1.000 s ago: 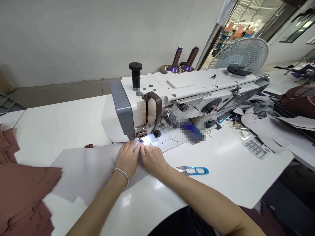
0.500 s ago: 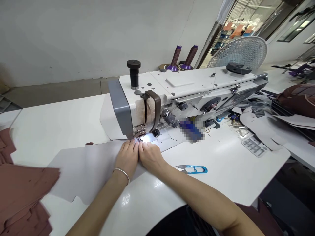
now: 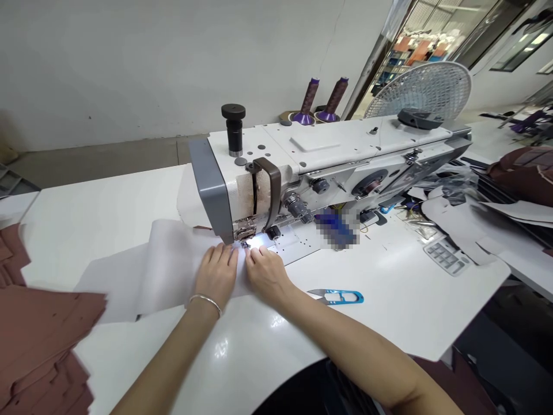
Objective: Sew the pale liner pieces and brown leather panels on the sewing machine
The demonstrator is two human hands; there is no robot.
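Note:
A pale grey-white sheet of material [image 3: 168, 271] lies across the table and runs under the needle area of a white sewing machine [image 3: 276, 150]. My left hand [image 3: 216, 271], with a silver bangle at the wrist, rests flat on this sheet, fingers stretched toward the lit presser foot [image 3: 245, 243]. Close beside it, my right hand [image 3: 266, 274] has its fingers curled and pinched at the sheet's right edge. What lies beneath the fingertips is hidden. Blue-handled thread snips [image 3: 341, 297] lie to the right of my right hand.
Reddish-brown cut pieces [image 3: 47, 340] are stacked at the left. Two brown thread cones [image 3: 334, 98] and a white fan [image 3: 425, 86] stand behind the machine. Toward the right are loose pale pieces [image 3: 453, 222] and a keypad-like panel [image 3: 447, 257].
The sheet has shifted and its left part now bulges up in a fold beside the machine. My left hand has slid slightly left and toward me; a small gap separates the hands.

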